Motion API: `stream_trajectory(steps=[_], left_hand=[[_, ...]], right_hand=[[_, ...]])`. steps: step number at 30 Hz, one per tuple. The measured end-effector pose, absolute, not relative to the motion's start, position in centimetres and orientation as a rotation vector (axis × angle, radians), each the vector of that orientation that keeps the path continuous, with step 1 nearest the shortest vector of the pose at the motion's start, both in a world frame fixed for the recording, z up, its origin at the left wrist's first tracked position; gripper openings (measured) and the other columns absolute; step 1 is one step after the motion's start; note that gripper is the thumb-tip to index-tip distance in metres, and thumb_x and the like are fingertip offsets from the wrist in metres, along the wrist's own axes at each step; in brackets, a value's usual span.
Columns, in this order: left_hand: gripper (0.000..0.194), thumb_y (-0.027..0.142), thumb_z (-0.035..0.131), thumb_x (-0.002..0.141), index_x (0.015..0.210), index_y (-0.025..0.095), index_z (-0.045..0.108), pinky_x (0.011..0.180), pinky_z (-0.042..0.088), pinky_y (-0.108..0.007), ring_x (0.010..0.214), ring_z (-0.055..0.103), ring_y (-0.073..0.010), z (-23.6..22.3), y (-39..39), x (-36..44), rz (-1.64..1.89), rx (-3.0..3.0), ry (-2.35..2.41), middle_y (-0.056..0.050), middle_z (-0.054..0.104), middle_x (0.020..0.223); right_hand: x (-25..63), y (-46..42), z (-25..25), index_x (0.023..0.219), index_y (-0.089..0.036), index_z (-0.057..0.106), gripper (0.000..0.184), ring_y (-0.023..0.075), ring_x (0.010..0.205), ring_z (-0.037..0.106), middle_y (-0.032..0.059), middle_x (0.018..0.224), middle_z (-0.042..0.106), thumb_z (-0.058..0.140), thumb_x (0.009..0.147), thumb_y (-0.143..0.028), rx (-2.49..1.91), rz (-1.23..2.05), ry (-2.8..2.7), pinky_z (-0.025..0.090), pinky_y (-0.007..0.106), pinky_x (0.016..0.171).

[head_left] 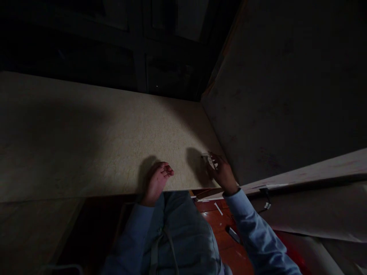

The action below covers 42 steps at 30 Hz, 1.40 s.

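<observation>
My right hand [224,176] is near the right end of the pale stone-patterned ledge [126,141], close to the wall. Its fingers are closed around a small whitish object [211,160], partly hidden by the fingers and too dim to name. Over the ledge's front edge is my left hand [158,181], its fingers curled in together. No object shows in it. Both hands cast shadows on the ledge.
A dark framed window [140,49] runs along the back, and a patterned wall [286,107] bounds the right. Below, a white strip [218,209] and a dark slim item [233,234] lie on the reddish floor [212,219]. A black plug [264,191] hangs at right.
</observation>
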<state>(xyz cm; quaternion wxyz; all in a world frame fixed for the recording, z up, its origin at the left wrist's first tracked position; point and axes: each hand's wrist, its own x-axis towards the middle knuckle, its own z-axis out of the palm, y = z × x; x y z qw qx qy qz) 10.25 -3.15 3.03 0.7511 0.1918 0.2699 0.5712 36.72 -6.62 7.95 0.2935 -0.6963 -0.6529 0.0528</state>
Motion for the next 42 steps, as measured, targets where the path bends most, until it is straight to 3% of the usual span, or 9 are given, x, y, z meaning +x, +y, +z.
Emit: stream_trajectory(steps=[4,9,12,17,24,28,31,37,42], left_hand=[[0.043,0.041,0.084,0.073,0.104,0.014,0.073,0.080,0.058,-0.040,0.083,0.073,-0.0241,3.5,-3.9,10.5,1.102,0.643,0.666,-0.012,0.077,0.091],[0.052,0.047,0.081,0.077,0.118,0.018,0.072,0.080,0.058,-0.033,0.107,0.070,-0.0280,3.5,-4.4,10.5,1.085,0.709,0.775,-0.014,0.073,0.120],[0.053,0.044,0.082,0.077,0.122,0.018,0.071,0.087,0.056,-0.032,0.110,0.069,-0.0277,3.6,-4.4,10.6,1.111,0.684,0.773,-0.013,0.074,0.120],[0.057,0.045,0.081,0.078,0.124,0.015,0.068,0.079,0.059,-0.036,0.099,0.073,-0.0291,4.1,-4.3,10.5,1.115,0.626,0.701,-0.015,0.076,0.112],[0.055,0.047,0.078,0.081,0.123,0.014,0.064,0.078,0.060,-0.040,0.081,0.076,-0.0242,3.7,-4.0,9.9,1.059,0.594,0.615,-0.014,0.077,0.104],[0.051,0.043,0.081,0.079,0.120,0.017,0.065,0.079,0.060,-0.039,0.080,0.077,-0.0231,3.3,-3.7,9.9,1.052,0.597,0.597,-0.013,0.077,0.106],[0.052,0.037,0.086,0.073,0.118,0.018,0.066,0.080,0.060,-0.040,0.079,0.076,-0.0223,3.4,-3.7,10.0,1.064,0.608,0.624,-0.012,0.077,0.107],[0.058,0.023,0.092,0.063,0.116,0.019,0.069,0.089,0.059,-0.043,0.094,0.073,-0.0241,4.0,-4.1,10.0,1.079,0.632,0.674,-0.009,0.076,0.109],[0.056,0.024,0.093,0.062,0.114,0.020,0.070,0.081,0.061,-0.036,0.089,0.073,-0.0214,4.1,-4.1,10.1,1.068,0.628,0.692,-0.008,0.077,0.104]], right_hand=[[30.8,-7.8,7.8,0.127,-0.015,0.062,0.043,0.0255,0.089,0.068,0.0160,0.112,0.068,0.059,0.091,-0.038,-1.709,0.288,-1.770,0.059,0.043,0.082],[25.5,-8.0,7.2,0.131,-0.016,0.060,0.043,0.0296,0.108,0.065,0.0174,0.119,0.065,0.061,0.092,-0.034,-1.553,0.361,-1.854,0.056,0.048,0.096],[24.3,-7.9,7.1,0.130,-0.017,0.060,0.042,0.0300,0.110,0.064,0.0164,0.118,0.065,0.063,0.092,-0.034,-1.522,0.374,-1.844,0.056,0.049,0.097],[24.9,-8.3,7.4,0.132,-0.019,0.058,0.043,0.0279,0.105,0.065,0.0152,0.119,0.064,0.065,0.093,-0.038,-1.465,0.449,-1.839,0.060,0.043,0.085],[32.4,-8.4,7.5,0.124,-0.020,0.063,0.035,0.0227,0.088,0.067,0.0128,0.113,0.067,0.062,0.093,-0.037,-1.579,0.351,-1.764,0.059,0.036,0.071],[39.5,-7.9,7.0,0.125,-0.017,0.063,0.037,0.0249,0.091,0.068,0.0163,0.118,0.066,0.058,0.090,-0.025,-1.802,0.177,-1.795,0.059,0.039,0.075],[43.5,-7.7,7.1,0.120,-0.013,0.067,0.036,0.0292,0.106,0.067,0.0196,0.118,0.069,0.052,0.087,-0.009,-1.993,0.122,-2.015,0.055,0.042,0.092],[46.0,-7.1,7.3,0.116,-0.013,0.069,0.035,0.0273,0.108,0.070,0.0194,0.118,0.072,0.058,0.085,-0.003,-2.191,0.290,-2.310,0.054,0.033,0.091],[46.2,-6.3,6.7,0.105,-0.014,0.071,0.031,0.0244,0.101,0.072,0.0166,0.111,0.075,0.059,0.081,0.002,-2.174,0.294,-2.320,0.053,0.030,0.087]])
